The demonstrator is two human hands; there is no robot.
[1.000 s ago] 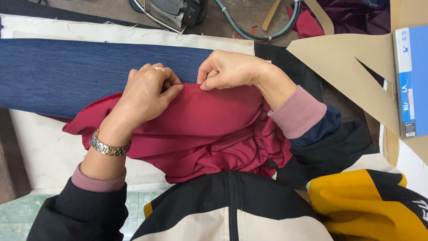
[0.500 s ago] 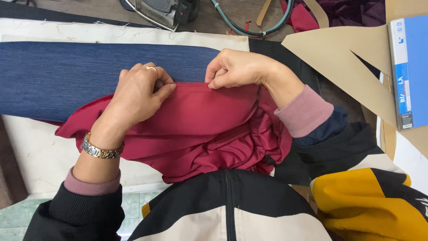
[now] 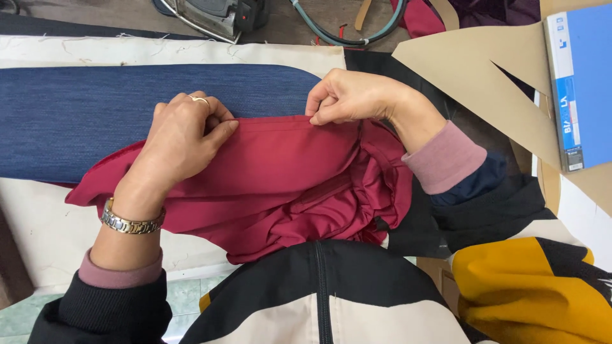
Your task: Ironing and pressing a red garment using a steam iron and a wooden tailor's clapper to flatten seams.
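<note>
Head view: both hands pinch the far folded edge of the red garment, left hand and right hand apart along it. The edge runs left to right over the blue padded board on the counter. A blue-and-white box lies at the right edge on tan paper patterns.

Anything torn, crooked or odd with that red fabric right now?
Nothing stands out. Both hands, left hand and right hand, pinch the red fabric's straight top edge over the blue padded board; the rest bunches loosely below.
</note>
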